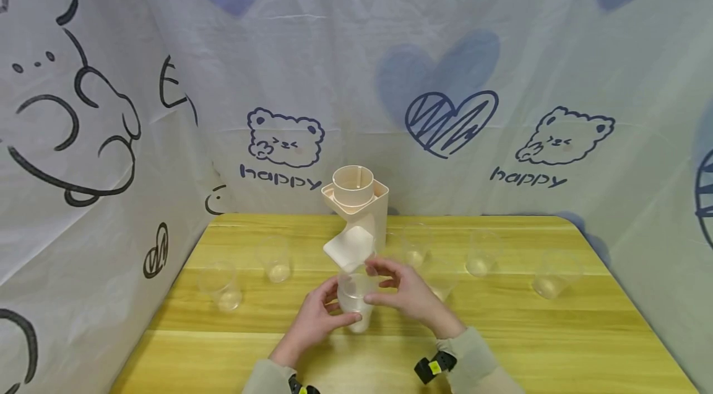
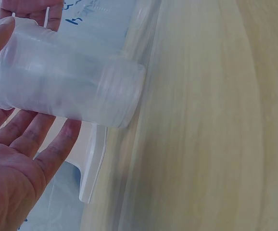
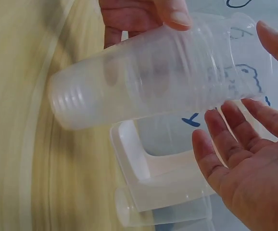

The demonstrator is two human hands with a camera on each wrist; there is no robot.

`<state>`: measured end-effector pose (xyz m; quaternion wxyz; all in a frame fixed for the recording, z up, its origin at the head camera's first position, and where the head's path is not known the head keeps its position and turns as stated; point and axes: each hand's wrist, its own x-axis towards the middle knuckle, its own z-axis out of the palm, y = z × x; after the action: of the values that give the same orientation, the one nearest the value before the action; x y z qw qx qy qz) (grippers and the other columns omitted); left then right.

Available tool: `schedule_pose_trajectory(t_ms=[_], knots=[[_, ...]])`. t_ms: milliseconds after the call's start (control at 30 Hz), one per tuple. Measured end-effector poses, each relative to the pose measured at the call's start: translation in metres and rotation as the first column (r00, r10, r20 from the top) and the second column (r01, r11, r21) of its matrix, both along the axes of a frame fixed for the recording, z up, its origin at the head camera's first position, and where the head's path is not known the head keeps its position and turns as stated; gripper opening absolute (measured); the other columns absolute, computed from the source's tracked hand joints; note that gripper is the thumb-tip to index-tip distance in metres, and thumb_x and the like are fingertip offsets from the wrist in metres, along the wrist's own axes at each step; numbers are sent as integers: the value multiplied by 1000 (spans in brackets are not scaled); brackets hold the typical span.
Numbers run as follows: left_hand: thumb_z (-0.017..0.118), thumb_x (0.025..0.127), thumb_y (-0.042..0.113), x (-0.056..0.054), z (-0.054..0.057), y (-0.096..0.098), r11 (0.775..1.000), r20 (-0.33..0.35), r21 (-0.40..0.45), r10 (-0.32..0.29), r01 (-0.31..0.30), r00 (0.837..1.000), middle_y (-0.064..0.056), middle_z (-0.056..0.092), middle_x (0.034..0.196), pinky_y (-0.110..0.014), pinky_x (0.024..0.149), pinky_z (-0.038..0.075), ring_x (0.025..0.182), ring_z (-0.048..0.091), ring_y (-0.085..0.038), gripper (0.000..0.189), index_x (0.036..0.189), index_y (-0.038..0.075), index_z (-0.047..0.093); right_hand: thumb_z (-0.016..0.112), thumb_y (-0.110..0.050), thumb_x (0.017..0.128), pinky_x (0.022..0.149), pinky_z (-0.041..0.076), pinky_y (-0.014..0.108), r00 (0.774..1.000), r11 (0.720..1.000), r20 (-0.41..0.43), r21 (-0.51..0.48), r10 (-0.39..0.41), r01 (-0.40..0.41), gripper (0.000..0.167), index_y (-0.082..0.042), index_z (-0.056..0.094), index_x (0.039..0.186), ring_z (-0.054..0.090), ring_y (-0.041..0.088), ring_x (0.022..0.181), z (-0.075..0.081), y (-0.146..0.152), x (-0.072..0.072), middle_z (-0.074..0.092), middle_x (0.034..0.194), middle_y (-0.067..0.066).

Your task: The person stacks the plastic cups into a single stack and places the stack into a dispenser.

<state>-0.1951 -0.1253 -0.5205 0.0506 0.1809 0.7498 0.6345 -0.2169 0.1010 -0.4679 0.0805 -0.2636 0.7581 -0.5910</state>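
A small stack of clear plastic cups stands tilted between both hands, its base close to the table. My left hand holds the lower part of the stack, thumb on the near side and fingers behind. My right hand grips the rim of the upper cup, with the thumb and fingertips on opposite sides. In the right wrist view the stacked cups show nested walls and ridged bases. Just beyond the hands stands a cream plastic holder with a round tube on top and a slanted plate in front.
Single clear cups stand about the yellow wood-grain table: a left cup, a back-left cup, a right cup and a far-right cup. Others stand behind my right hand. A printed white cloth encloses the back and sides.
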Motion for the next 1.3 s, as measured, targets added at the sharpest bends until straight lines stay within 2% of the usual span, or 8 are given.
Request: schedule_pose_trajectory(t_ms=[333, 567, 933, 1133, 1300], knots=[[84, 78, 7, 0, 0, 1, 1000, 26, 25, 12, -12, 1000, -21, 58, 130, -40, 95, 52, 117, 57, -33, 74, 141, 1, 46, 78, -13, 85, 96, 47, 56, 1000, 998, 13, 51, 22, -22, 60, 4, 52, 136, 52, 34, 118, -7, -1, 0, 56, 131, 17], [84, 77, 7, 1, 0, 1, 999, 11, 41, -1, 1, 1000, -22, 58, 130, -39, 95, 52, 119, 56, -34, 71, 138, -1, 48, 78, -16, 85, 93, 50, 52, 999, 994, -5, 104, 37, -37, 60, 2, 52, 137, 55, 32, 114, -11, 0, 2, 56, 131, 15], [84, 77, 8, 1, 0, 1, 1000, 7, 20, 7, -7, 1000, -23, 57, 129, -38, 96, 51, 120, 55, -36, 70, 137, -1, 49, 78, -14, 86, 92, 50, 55, 999, 997, 32, 73, 31, -33, 59, 2, 52, 136, 54, 36, 114, -12, -2, 6, 55, 129, 17], [84, 76, 6, 1, 0, 1, 1000, 2, 19, 1, -1, 1000, -23, 57, 129, -39, 96, 51, 119, 55, -36, 72, 138, -1, 48, 78, -13, 86, 91, 52, 52, 999, 998, 52, 57, 14, -17, 59, 0, 52, 137, 54, 33, 115, -12, -2, 9, 55, 130, 15], [84, 76, 5, 1, -1, 1, 999, 9, 34, 2, -2, 1000, -22, 56, 131, -40, 96, 51, 120, 54, -35, 74, 139, -1, 46, 76, -13, 87, 91, 51, 55, 999, 998, 52, 58, 11, -14, 58, -1, 52, 138, 54, 31, 116, -14, -2, 10, 54, 130, 14]])
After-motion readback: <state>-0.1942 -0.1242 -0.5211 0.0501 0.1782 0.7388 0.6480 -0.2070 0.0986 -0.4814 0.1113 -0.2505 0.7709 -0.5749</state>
